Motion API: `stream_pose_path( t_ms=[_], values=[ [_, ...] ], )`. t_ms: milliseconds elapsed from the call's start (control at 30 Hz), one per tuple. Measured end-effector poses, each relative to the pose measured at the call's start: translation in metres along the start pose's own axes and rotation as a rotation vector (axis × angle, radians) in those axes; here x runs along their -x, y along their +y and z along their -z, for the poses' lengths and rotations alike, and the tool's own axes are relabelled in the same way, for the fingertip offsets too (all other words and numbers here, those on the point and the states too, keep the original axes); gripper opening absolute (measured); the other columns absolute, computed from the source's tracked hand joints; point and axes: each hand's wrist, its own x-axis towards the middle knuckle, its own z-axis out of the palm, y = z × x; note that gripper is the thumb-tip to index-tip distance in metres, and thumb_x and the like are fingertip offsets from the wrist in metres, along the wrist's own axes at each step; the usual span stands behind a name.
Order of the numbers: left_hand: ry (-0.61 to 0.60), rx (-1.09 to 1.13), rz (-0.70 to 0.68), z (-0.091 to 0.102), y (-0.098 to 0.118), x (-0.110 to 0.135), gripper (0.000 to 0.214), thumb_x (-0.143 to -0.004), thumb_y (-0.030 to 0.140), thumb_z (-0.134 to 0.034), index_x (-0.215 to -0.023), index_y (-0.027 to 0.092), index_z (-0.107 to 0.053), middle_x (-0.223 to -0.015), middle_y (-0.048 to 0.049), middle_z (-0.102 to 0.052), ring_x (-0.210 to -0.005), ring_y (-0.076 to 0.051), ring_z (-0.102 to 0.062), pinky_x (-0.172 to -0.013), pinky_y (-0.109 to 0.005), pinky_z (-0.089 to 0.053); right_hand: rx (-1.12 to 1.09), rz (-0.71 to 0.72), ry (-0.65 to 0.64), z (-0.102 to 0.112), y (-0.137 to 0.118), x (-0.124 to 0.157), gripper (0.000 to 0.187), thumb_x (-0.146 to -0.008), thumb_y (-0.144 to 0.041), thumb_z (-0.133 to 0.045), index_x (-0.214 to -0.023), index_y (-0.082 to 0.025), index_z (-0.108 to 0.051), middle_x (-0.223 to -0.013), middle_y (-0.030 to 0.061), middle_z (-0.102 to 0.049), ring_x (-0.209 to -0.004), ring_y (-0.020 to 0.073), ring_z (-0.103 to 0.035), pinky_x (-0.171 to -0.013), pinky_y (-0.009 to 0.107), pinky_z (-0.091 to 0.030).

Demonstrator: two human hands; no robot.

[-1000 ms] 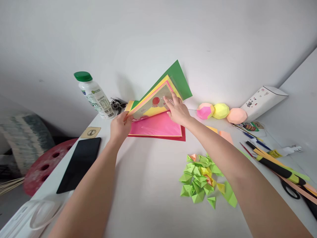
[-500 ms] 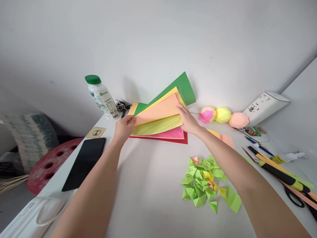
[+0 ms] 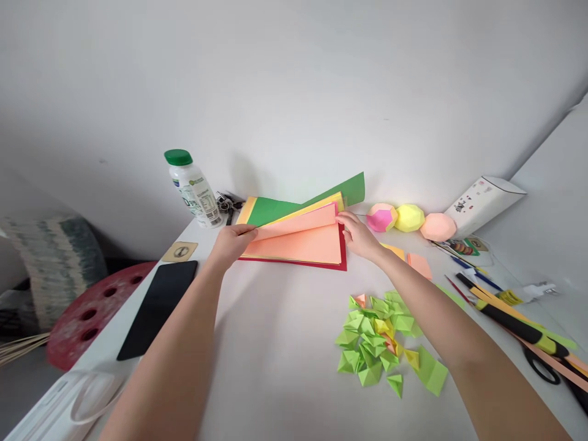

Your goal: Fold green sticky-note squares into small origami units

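Note:
A stack of coloured paper sheets [image 3: 298, 242] lies at the back of the white table [image 3: 275, 343], with a peach sheet on top and a red one at the bottom. My left hand [image 3: 232, 240] pinches the stack's left edge. My right hand [image 3: 361, 233] grips the right edges of the upper sheets, holding peach, yellow and green sheets [image 3: 351, 187] fanned a little above the stack.
A green-capped bottle [image 3: 190, 190] and keys [image 3: 228, 202] stand behind the stack. A black phone [image 3: 158, 306] lies left. Several folded green paper pieces [image 3: 381, 343] sit in front right. Three paper balls [image 3: 408, 217], a white carton [image 3: 484, 196], pens and scissors [image 3: 528, 321] lie right.
The lifted sheets have come down much lower toward the stack. Peach paper now covers the pink and yellow sheets seen before. My right hand slid to the stack's right edge.

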Motion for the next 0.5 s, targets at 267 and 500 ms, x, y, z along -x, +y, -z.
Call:
stream_pose_path(
  t_ms=[267,500],
  values=[
    [-0.211,-0.102,-0.031,0.008,-0.001,-0.001,0.038,-0.063,0.037,-0.058,-0.095,0.021,-0.070,-0.098,-0.0060,-0.068,-0.089,-0.026,-0.060,-0.062,-0.027,-0.047,-0.109,-0.048,0.021,0.004,0.002,0.004,0.046,-0.074,0.000,-0.038,-0.116,-0.018,-0.046,-0.113,0.0102,-0.056,-0.104,0.0218,-0.056,-0.083,0.040,-0.050],
    [-0.411,-0.471,-0.240,0.003,0.002,0.004,0.067,-0.063,0.060,-0.055,-0.119,0.024,-0.056,-0.132,-0.0093,-0.048,-0.121,-0.034,-0.039,-0.092,-0.039,-0.038,-0.013,-0.063,-0.045,0.010,-0.010,0.005,0.049,-0.076,-0.001,-0.039,-0.121,-0.017,-0.045,-0.117,0.0115,-0.056,-0.104,0.0244,-0.056,-0.083,0.040,-0.049]
  ],
)
